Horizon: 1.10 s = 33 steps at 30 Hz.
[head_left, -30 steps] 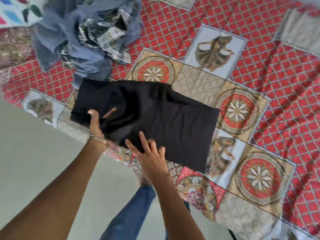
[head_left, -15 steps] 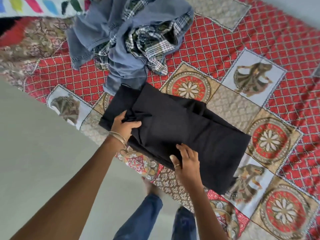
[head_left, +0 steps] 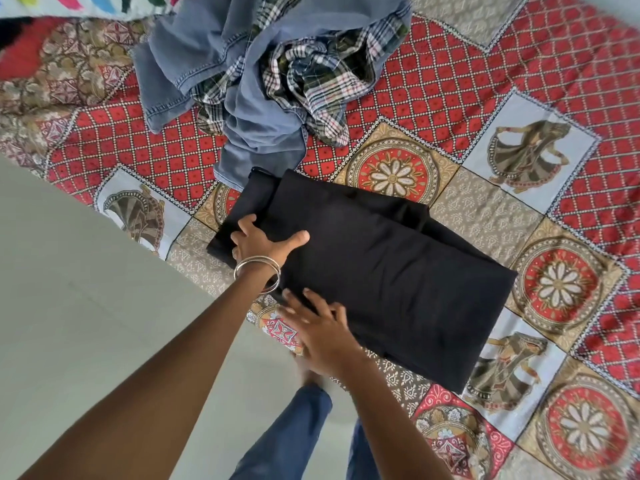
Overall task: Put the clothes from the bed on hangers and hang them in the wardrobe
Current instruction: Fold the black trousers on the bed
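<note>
The left hand [head_left: 258, 241] lies on the folded black garment [head_left: 381, 271], thumb spread; its fingers curl over a fold, grip unclear. The right hand [head_left: 320, 332], motion-blurred, rests flat-fingered on the near edge. Beyond both hands, denim and plaid clothes [head_left: 277, 74] heap on the bed [head_left: 519, 81], cut off at the top.

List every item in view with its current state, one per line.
black garment: folded, flat on the bed.
blue denim clothes: crumpled in a heap.
plaid shirt: bunched up in that heap.
bedspread: spread out.
left hand: fingers spread, pressing the black garment.
right hand: open, blurred, at the garment's near edge.
</note>
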Available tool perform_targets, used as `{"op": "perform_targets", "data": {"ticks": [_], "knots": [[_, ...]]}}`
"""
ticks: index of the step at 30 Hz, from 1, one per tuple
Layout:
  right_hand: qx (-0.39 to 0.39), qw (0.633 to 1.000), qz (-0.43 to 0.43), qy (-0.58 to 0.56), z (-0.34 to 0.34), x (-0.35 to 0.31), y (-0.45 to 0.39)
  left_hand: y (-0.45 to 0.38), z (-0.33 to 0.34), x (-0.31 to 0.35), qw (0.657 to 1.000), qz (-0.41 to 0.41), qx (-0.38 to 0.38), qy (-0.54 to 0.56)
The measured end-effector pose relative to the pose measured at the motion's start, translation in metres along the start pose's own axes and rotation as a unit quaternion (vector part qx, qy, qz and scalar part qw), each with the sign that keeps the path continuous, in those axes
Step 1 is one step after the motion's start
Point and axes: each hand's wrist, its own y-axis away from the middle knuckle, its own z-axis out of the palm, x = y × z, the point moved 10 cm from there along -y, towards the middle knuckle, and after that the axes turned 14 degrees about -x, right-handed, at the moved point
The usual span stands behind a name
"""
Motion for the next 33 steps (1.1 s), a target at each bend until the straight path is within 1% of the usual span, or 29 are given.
{"op": "perform_targets", "data": {"ticks": [1, 2, 3, 5, 6, 7, 8, 10, 12, 13, 14, 15, 16, 17, 18, 19, 20, 21, 22, 23, 24, 25, 26, 28, 29, 30, 31, 32, 33], "knots": [[0.0, 1.0, -0.018, -0.016, 0.0, -0.006, -0.003, 0.0, 0.0, 0.004, 0.999, 0.01, 0.002, -0.034], [0.028, 0.997, -0.027, -0.061, -0.007, -0.006, -0.002, -0.001, -0.002, 0.006, 0.998, 0.028, 0.007, -0.064], [0.091, 0.988, -0.022, -0.126, -0.021, 0.001, 0.002, -0.002, -0.007, 0.007, 0.996, 0.047, 0.015, -0.077], [0.256, 0.934, 0.023, -0.25, -0.05, 0.033, 0.026, -0.004, -0.019, -0.001, 0.996, 0.075, 0.021, -0.038], [0.318, 0.905, 0.056, -0.277, -0.058, 0.052, 0.04, -0.005, -0.024, -0.008, 0.996, 0.081, 0.019, -0.003], [0.353, 0.888, 0.095, -0.279, -0.061, 0.067, 0.051, -0.005, -0.028, -0.016, 0.996, 0.084, 0.016, 0.028], [0.368, 0.883, 0.134, -0.259, -0.061, 0.079, 0.06, -0.006, -0.03, -0.023, 0.995, 0.085, 0.012, 0.05], [0.344, 0.904, 0.187, -0.173, -0.058, 0.091, 0.063, -0.007, -0.03, -0.03, 0.994, 0.092, 0.003, 0.055], [0.245, 0.956, 0.154, -0.046, -0.045, 0.085, 0.048, -0.005, -0.028, -0.027, 0.994, 0.103, 0.008, 0.026], [0.188, 0.974, 0.124, 0.017, -0.032, 0.084, 0.042, -0.004, -0.029, -0.024, 0.994, 0.108, 0.017, 0.012], [0.15, 0.98, 0.123, 0.05, -0.021, 0.093, 0.045, -0.005, -0.029, -0.021, 0.993, 0.111, 0.027, 0.003], [0.141, 0.974, 0.171, 0.046, -0.013, 0.115, 0.057, -0.004, -0.029, -0.018, 0.993, 0.114, 0.035, -0.008], [0.151, 0.951, 0.268, -0.014, -0.004, 0.147, 0.081, -0.005, -0.028, -0.015, 0.993, 0.114, 0.041, -0.019], [0.178, 0.902, 0.378, -0.105, 0.01, 0.179, 0.117, -0.004, -0.026, -0.01, 0.991, 0.118, 0.046, -0.031], [0.196, 0.84, 0.467, -0.198, 0.028, 0.203, 0.151, -0.004, -0.024, -0.006, 0.99, 0.122, 0.05, -0.045], [0.199, 0.792, 0.513, -0.266, 0.045, 0.215, 0.172, -0.004, -0.021, -0.002, 0.99, 0.12, 0.053, -0.057], [0.188, 0.776, 0.528, -0.29, 0.052, 0.217, 0.18, -0.004, -0.016, -0.001, 0.99, 0.109, 0.055, -0.068], [0.182, 0.785, 0.528, -0.267, 0.046, 0.211, 0.178, 0.0, -0.012, 0.0, 0.989, 0.09, 0.07, -0.09], [0.188, 0.807, 0.514, -0.221, 0.033, 0.2, 0.17, 0.006, -0.012, -0.001, 0.981, 0.074, 0.113, -0.136], [0.207, 0.829, 0.489, -0.174, 0.014, 0.188, 0.159, 0.016, -0.011, 0.008, 0.958, 0.075, 0.179, -0.209], [0.226, 0.845, 0.461, -0.147, -0.002, 0.176, 0.148, 0.029, -0.007, 0.021, 0.923, 0.1, 0.237, -0.285], [0.232, 0.863, 0.428, -0.134, -0.014, 0.165, 0.133, 0.04, 0.004, 0.037, 0.887, 0.156, 0.257, -0.351], [0.224, 0.883, 0.392, -0.129, -0.021, 0.155, 0.117, 0.051, 0.025, 0.051, 0.848, 0.242, 0.242, -0.404], [0.188, 0.91, 0.352, -0.112, -0.023, 0.144, 0.094, 0.073, 0.079, 0.058, 0.763, 0.408, 0.128, -0.485], [0.174, 0.909, 0.359, -0.118, -0.02, 0.146, 0.089, 0.081, 0.096, 0.051, 0.731, 0.434, 0.085, -0.52], [0.172, 0.895, 0.387, -0.139, -0.016, 0.154, 0.092, 0.081, 0.1, 0.041, 0.738, 0.417, 0.068, -0.526], [0.185, 0.87, 0.424, -0.171, -0.01, 0.164, 0.102, 0.076, 0.09, 0.032, 0.792, 0.36, 0.08, -0.487], [0.21, 0.836, 0.463, -0.208, -0.004, 0.172, 0.118, 0.065, 0.067, 0.016, 0.879, 0.256, 0.104, -0.388], [0.239, 0.794, 0.501, -0.248, 0.003, 0.179, 0.137, 0.056, 0.043, -0.012, 0.948, 0.116, 0.135, -0.263]]}}
